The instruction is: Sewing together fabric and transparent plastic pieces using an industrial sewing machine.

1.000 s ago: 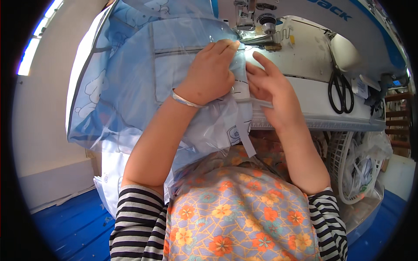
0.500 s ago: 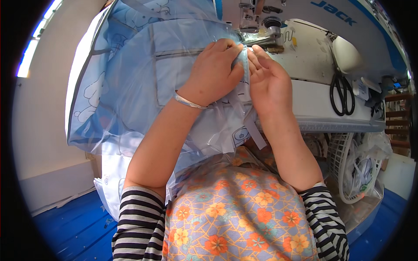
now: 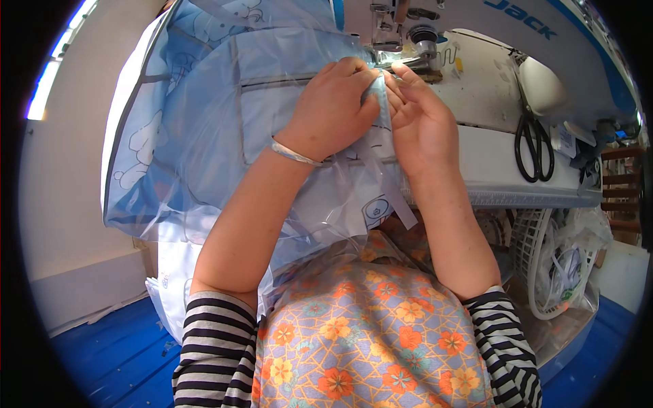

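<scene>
Blue printed fabric (image 3: 204, 136) under clear film, left and upper left of frame. Its right edge (image 3: 383, 102) runs up-frame between the hands, toward the sewing machine (image 3: 469, 20), top right. Left hand (image 3: 338, 102) lies over the fabric, fingers and thumb pinching the edge. Right hand (image 3: 425, 126) half open, fingertips against edge; grip unclear.

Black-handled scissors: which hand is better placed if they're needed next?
Probably the right hand: it is nearer the scissors, while the left hand is farther across, on the blue fabric.
</scene>
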Available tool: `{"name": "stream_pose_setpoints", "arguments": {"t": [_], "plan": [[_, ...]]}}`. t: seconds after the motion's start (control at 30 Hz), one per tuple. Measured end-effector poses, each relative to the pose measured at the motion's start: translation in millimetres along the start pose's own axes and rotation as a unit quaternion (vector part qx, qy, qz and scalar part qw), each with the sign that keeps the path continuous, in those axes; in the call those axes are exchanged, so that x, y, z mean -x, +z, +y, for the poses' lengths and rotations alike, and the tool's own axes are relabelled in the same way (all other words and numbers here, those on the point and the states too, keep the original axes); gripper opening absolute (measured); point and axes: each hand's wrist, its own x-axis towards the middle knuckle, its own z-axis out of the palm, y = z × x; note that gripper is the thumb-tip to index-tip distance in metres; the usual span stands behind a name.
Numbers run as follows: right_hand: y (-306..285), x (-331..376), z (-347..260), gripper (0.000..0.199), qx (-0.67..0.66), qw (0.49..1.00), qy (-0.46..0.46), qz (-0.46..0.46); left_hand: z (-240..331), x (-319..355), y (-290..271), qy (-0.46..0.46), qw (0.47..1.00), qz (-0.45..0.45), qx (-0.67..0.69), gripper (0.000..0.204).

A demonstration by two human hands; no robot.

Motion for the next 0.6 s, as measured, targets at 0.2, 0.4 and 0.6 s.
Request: {"name": "stream_pose_setpoints", "arguments": {"t": [0.2, 0.4, 0.6], "plan": [[4, 15, -11, 0.035, 0.115, 0.993, -0.002, 0.035, 12, 1, 6, 0.015, 0.994, 0.017, -0.103, 0.036], [-10, 19, -31, 0.031, 0.313, 0.948, -0.034, 0.054, 14, -1, 11, 0.02, 0.991, 0.016, -0.133, 0.036], [-18, -18, -55, 0.027, 0.476, 0.862, -0.173, -0.016, 8, 0, 13, 0.048, 0.991, 0.037, -0.117, 0.037]]}}
